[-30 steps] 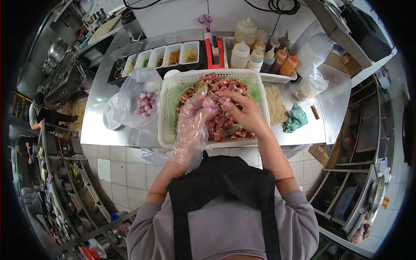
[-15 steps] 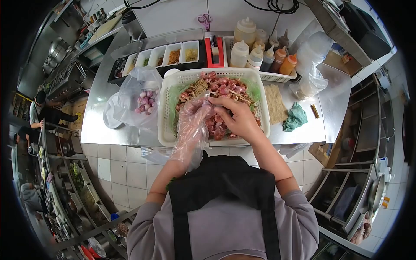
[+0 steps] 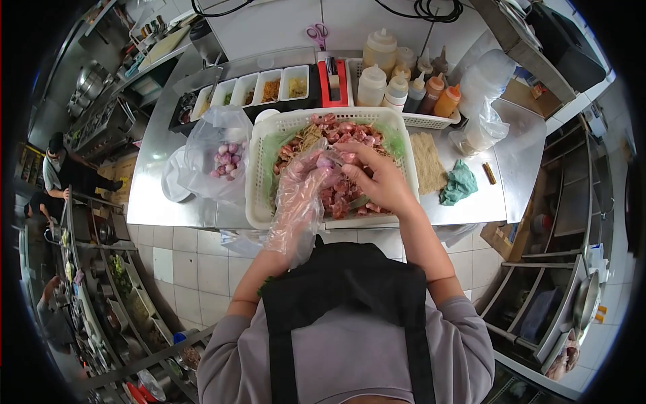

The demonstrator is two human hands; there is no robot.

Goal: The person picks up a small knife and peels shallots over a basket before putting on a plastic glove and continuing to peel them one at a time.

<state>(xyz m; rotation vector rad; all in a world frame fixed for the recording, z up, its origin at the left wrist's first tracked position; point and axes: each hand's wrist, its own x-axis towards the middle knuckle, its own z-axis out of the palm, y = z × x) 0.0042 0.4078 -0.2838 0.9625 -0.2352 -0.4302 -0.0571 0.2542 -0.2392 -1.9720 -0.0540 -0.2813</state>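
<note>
Over the white basket (image 3: 258,202) are both my hands. My left hand (image 3: 303,180), in a clear plastic glove, is closed on a purple shallot (image 3: 324,163). Beside it, my bare right hand (image 3: 375,176) has its thumb and fingers pinched near the shallot's right side; whatever lies between its fingertips is too small to make out. Reddish peeled-looking pieces and dry brown stalks (image 3: 340,195) fill the basket, which has a green mesh lining (image 3: 390,138). To the left, a clear plastic bag (image 3: 202,151) holds several purple shallots (image 3: 226,160).
Behind the basket stand food trays (image 3: 271,85), a red holder (image 3: 333,84) and squeeze bottles (image 3: 371,84). At the right lie a brown mat (image 3: 427,161) and a green cloth (image 3: 459,183). Two people (image 3: 59,168) are at the far left, beyond shelves.
My right hand has moved slightly right and down from my left fingertips, and the shallot shows more. At the far left, the people have shifted.
</note>
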